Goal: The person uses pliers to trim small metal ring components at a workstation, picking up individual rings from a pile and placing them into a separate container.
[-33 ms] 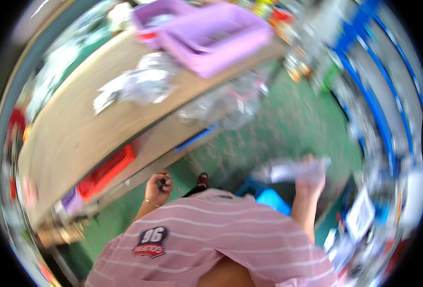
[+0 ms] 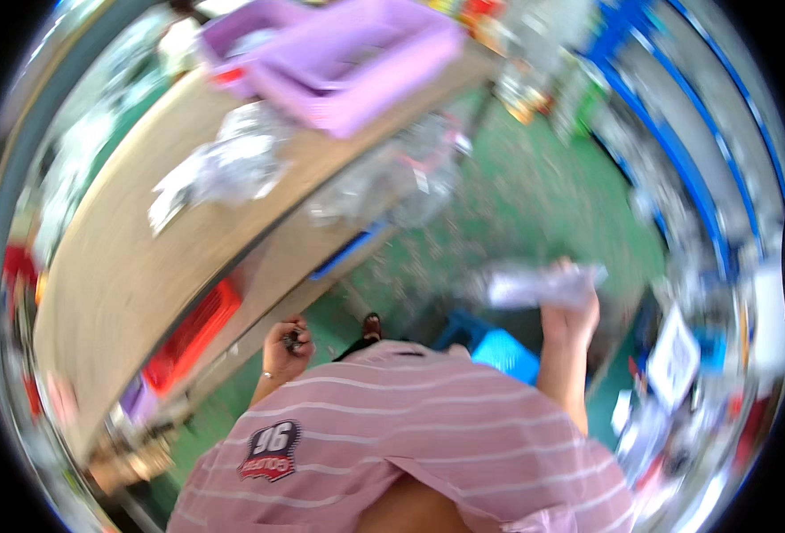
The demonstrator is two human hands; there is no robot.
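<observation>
My left hand [image 2: 284,350] is closed around small dark pieces [image 2: 293,340] with a metallic look; blur hides their kind. It hangs low in front of me, beside the near edge of a wooden table [image 2: 135,258]. Out to the right, my right hand [image 2: 572,322] grips one end of a clear plastic bag [image 2: 535,286], which stretches leftward over the floor. Whether the bag holds anything cannot be made out. A crumpled clear plastic bag [image 2: 224,162] lies on the tabletop, well ahead of my left hand.
Purple trays [image 2: 348,111] stand at the table's far end. Below the top are a red basket [image 2: 193,338] and more clear plastic [image 2: 419,182]. A blue stool-like object [image 2: 503,355] is close by my right forearm. Blue-framed shelving [image 2: 677,151] lines the right side of the green floor [image 2: 508,213].
The table, trays and shelving have slid leftward and a little up in the picture as my view turns. Both hands keep their hold; the right hand and its bag sit slightly higher.
</observation>
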